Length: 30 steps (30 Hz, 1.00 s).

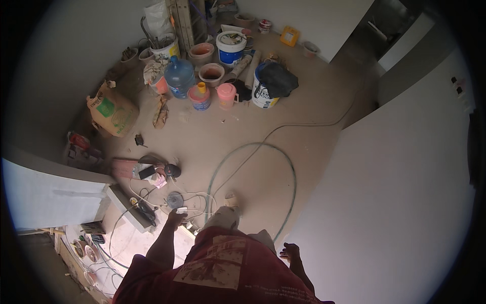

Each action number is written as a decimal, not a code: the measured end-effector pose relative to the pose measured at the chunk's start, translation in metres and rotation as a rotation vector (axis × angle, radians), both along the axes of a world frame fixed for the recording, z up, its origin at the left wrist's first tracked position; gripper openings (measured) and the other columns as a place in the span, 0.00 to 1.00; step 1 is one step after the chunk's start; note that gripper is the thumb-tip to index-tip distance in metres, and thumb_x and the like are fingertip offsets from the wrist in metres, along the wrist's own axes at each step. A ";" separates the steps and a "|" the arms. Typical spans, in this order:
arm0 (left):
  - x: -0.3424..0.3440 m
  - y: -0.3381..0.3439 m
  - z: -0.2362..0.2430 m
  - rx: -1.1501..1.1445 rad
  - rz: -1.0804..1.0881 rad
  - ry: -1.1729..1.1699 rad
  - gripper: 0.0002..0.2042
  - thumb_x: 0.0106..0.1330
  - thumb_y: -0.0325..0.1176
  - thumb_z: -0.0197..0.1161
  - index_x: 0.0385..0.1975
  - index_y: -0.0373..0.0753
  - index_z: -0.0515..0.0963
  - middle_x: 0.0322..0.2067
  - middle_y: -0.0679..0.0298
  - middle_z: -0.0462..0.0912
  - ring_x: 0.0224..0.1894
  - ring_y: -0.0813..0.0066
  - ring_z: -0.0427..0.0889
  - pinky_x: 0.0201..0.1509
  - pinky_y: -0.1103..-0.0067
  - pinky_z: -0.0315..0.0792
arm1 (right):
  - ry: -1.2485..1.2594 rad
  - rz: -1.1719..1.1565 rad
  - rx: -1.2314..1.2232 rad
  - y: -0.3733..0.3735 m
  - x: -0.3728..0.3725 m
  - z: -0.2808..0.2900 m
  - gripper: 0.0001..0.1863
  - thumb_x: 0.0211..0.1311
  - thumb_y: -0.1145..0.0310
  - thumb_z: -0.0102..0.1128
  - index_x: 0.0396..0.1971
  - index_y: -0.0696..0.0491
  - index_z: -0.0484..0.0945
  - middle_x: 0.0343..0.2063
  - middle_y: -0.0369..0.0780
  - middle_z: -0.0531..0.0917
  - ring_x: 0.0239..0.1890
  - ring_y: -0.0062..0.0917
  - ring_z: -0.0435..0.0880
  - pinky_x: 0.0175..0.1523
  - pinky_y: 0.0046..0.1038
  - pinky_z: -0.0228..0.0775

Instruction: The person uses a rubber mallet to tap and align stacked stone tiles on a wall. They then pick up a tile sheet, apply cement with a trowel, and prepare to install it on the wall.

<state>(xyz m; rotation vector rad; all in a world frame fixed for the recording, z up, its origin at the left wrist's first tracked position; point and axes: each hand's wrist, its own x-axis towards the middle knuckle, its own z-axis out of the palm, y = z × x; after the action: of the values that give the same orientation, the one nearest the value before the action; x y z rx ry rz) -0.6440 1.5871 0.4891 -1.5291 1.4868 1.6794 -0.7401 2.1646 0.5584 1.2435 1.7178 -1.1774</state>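
Note:
My left hand (176,218) is at my left side, its fingers closed around a small whitish object (181,210) whose kind I cannot make out. Pale cables (197,195) and a dark round disc-like thing (175,199) lie on the floor just beyond it. My right hand (290,251) hangs by my right side near the white wall (369,213). Its fingers are loosely apart and hold nothing.
A green hose (295,187) loops over the dusty floor ahead. Farther off stand a blue water jug (179,77), a pink pitcher (227,95), a white-and-blue bucket (231,57) and a paper sack (115,112). At left, a dark power tool (147,212) lies by a ledge.

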 end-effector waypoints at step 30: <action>-0.101 0.272 0.100 -0.289 -0.411 -0.389 0.29 0.63 0.28 0.69 0.63 0.30 0.66 0.48 0.49 0.80 0.55 0.64 0.75 0.61 0.73 0.69 | 0.344 2.070 0.349 -0.544 -0.890 -0.434 0.17 0.63 0.68 0.56 0.52 0.54 0.77 0.73 0.51 0.48 0.58 0.43 0.77 0.55 0.38 0.79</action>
<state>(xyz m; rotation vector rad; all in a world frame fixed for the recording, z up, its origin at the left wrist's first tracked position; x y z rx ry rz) -0.7448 1.8591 0.5887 -1.4538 1.7248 0.9086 -1.6302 1.6208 0.1241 -0.8755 2.1441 0.2652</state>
